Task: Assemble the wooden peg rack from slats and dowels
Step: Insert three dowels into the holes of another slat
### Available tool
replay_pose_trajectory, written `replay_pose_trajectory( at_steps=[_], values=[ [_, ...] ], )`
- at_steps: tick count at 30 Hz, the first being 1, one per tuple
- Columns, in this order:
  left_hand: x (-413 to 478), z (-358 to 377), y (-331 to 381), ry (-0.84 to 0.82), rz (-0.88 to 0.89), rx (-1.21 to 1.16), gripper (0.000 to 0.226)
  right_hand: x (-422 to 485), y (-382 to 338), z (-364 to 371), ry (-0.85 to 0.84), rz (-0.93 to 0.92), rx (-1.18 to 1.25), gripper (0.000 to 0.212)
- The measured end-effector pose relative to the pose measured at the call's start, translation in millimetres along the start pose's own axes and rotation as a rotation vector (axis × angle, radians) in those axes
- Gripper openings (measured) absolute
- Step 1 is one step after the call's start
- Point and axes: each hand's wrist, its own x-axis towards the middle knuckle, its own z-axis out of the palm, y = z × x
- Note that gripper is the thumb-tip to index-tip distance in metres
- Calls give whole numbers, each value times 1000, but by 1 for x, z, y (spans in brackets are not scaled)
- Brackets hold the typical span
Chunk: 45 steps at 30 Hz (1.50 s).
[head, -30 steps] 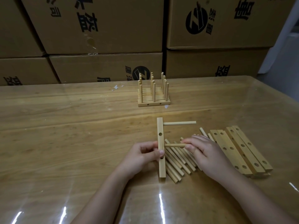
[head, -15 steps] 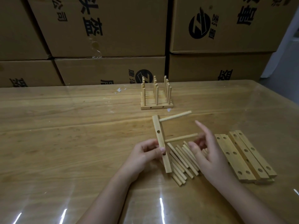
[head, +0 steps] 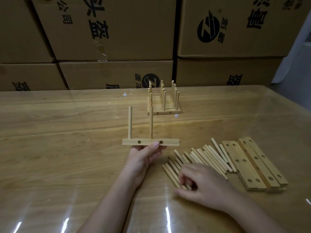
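My left hand (head: 144, 157) holds a wooden slat (head: 170, 142) level above the table, gripping it from below near its middle. Two dowels (head: 130, 121) stand upright in the slat's left and middle holes; the hole at its right end is empty. My right hand (head: 200, 184) rests on the near end of a pile of loose dowels (head: 207, 155), its fingers curled around one dowel there. Several drilled slats (head: 252, 163) lie side by side to the right of the pile.
A finished peg rack (head: 163, 100) stands farther back on the glossy wooden table (head: 58, 148). Stacked cardboard boxes (head: 109, 31) form a wall along the table's far edge. Small white scraps (head: 126, 95) lie near the back.
My left hand has turned the slat from on end to level, so both dowels now point up. My right hand has let go of the second dowel and dropped onto the loose pile.
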Motion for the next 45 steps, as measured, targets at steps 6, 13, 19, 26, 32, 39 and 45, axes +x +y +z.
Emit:
replay_pose_trajectory(
  at_steps=[6, 13, 19, 26, 32, 39, 45],
  values=[
    [0, 1, 1, -12, 2, -1, 45, 1, -8, 2, -51, -13, -61, 42],
    [0, 4, -1, 39, 40, 21, 41, 0, -9, 2, -57, -4, -119, 39],
    [1, 4, -2, 62, 47, 24, 36, 3, -7, 2, 58, 50, 94, 11],
    [2, 1, 0, 40, 72, -113, 35, 4, 4, -5, 205, 205, 510, 29],
    [1, 0, 3, -56, 25, -142, 46, 4, 11, -5, 421, 248, 580, 29],
    [2, 0, 1, -61, 47, -102, 34, 5, 14, -5, 433, 263, 639, 16],
    [2, -1, 3, -110, 49, -81, 29, 5, 13, -5, 409, 243, 642, 15]
  ],
)
